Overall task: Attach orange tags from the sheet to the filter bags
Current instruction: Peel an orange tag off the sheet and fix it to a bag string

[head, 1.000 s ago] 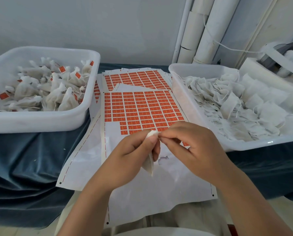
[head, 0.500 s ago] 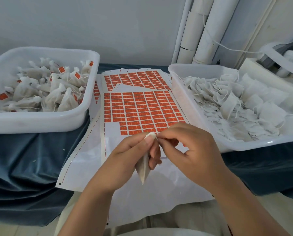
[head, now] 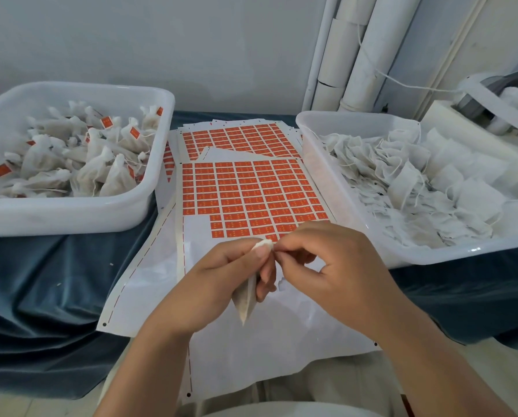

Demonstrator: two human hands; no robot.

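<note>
Two hands meet just above the near edge of the sheet (head: 251, 194), both closed in fine pinches. The left hand (head: 221, 284) grips one bag (head: 245, 302) by its gathered top between thumb and forefinger, and the bag's point hangs down toward the person. The right hand (head: 336, 266) has its thumb and forefinger pressed together right against that top, on the fabric edge or the string; which one is too small to tell. No tag shows in either hand.

My reading is that the bag's string is being readied for a tag. To do it well, the left pinch should stay high and firm so the neck stays closed. The right should draw the string free and straight, then peel a tag from the sheet's ragged near row, where the tags (head: 251, 224) lie closest. Folding the tag squarely over the string should stop it slipping.

Finished bags with tags fill the left tub (head: 71, 218). Bare bags fill the right tub (head: 432, 254). A second sheet (head: 239, 139) lies behind the first, on blue cloth (head: 41, 281).
</note>
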